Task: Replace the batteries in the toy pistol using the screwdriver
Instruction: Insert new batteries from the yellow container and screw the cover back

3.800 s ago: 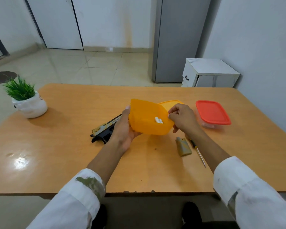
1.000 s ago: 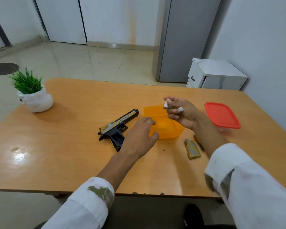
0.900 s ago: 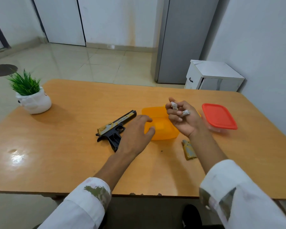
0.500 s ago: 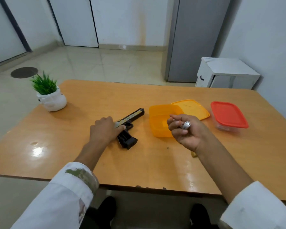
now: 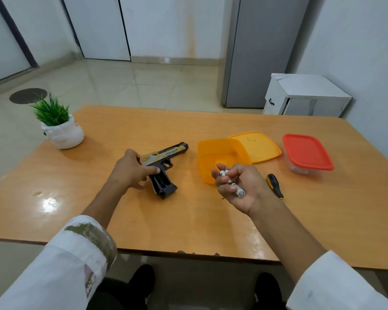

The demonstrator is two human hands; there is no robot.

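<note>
your left hand (image 5: 132, 171) has left the orange tub (image 5: 213, 153) and moved left to the toy pistol (image 5: 166, 156). it now grips the rear of the pistol, thumb laid along the near side and fingers curled over the far side. your right hand (image 5: 239, 186) has come nearer to you, palm up, fingers curled round the batteries (image 5: 239, 192) it took from the tub. so the fetching looks finished and loading the batteries is likely next.

the pistol lies on its side on the table (image 5: 188, 220), left of the tub. its muzzle points far right and its grip points near. the slide is mottled gold and tan, the frame black. the grip's side looks dark and ribbed, probably the open battery bay, though i can't be sure.

the screwdriver (image 5: 274, 185) lies just right of your right hand. the orange lid (image 5: 255, 146) and a red-lidded box (image 5: 307, 153) sit farther right.
</note>
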